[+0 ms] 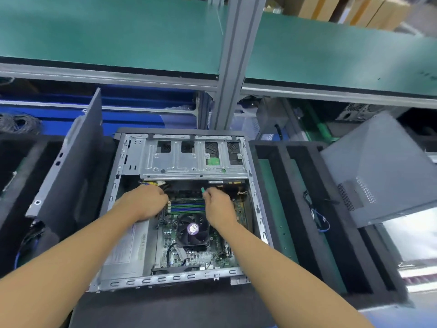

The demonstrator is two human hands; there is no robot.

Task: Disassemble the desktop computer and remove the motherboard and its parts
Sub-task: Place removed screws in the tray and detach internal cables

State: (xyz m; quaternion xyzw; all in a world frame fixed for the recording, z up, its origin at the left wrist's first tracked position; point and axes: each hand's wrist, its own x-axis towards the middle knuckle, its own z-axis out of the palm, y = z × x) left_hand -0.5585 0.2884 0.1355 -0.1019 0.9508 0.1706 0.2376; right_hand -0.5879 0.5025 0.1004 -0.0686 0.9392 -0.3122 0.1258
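An open desktop case [132, 282] lies flat before me, its green motherboard [212, 256] exposed with a black CPU fan [192, 229] in the middle. Blue and green RAM slots [186, 205] run between my hands. My left hand [144, 202] rests curled at the left end of the slots, near a bundle of coloured power wires [151, 183]. My right hand [218, 205] sits at the right end, fingers pinched by a small green latch [202, 189]. What either hand grips is hidden. A silver drive cage [189, 159] spans the far half and a power supply [127, 247] lies at left.
A grey side panel [71, 162] leans upright left of the case. Black foam trays [307, 209] with a blue cable [319, 218] lie to the right, beside another grey computer case [383, 169]. A green shelf [118, 31] on a grey post [233, 55] overhangs the far side.
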